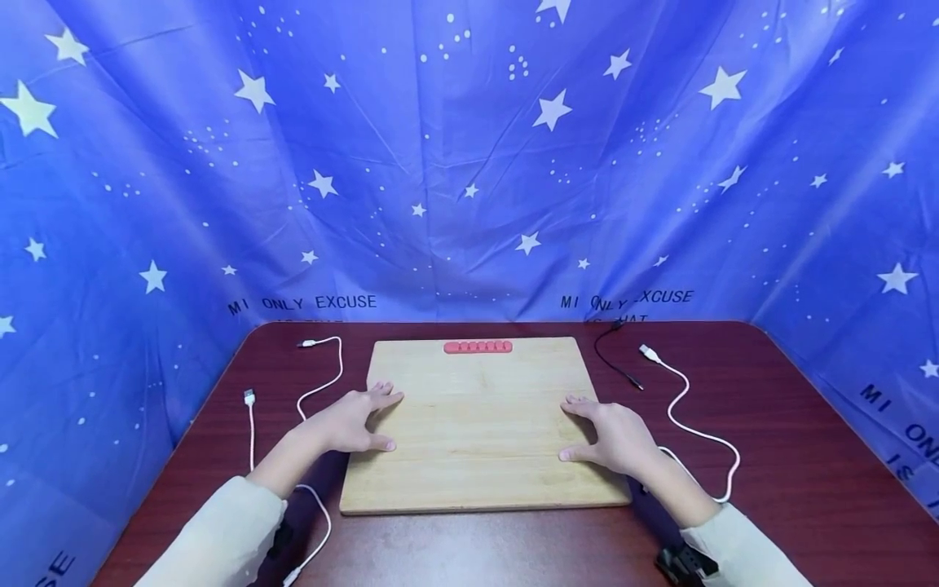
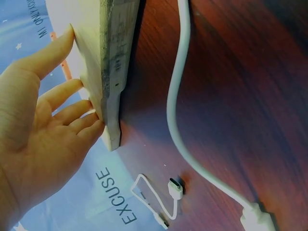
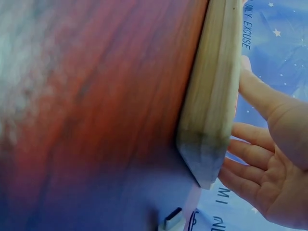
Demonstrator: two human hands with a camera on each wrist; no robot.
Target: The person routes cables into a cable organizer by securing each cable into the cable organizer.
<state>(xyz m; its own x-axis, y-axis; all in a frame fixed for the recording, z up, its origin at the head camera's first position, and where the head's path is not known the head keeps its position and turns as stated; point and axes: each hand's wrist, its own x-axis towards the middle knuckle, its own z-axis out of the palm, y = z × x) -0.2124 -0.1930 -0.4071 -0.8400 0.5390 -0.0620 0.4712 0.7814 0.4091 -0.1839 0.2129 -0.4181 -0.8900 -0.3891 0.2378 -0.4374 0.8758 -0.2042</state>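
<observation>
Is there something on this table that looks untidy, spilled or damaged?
Slightly untidy: the white cables lie loosely bent on both sides of the wooden board. I see no spill or clear damage.

A blue cloth printed with white stars hangs in folds from nine o'clock through twelve to three around a dark red wood-grain counter, black lettering low at ten and two, a pale sheen near six.
</observation>
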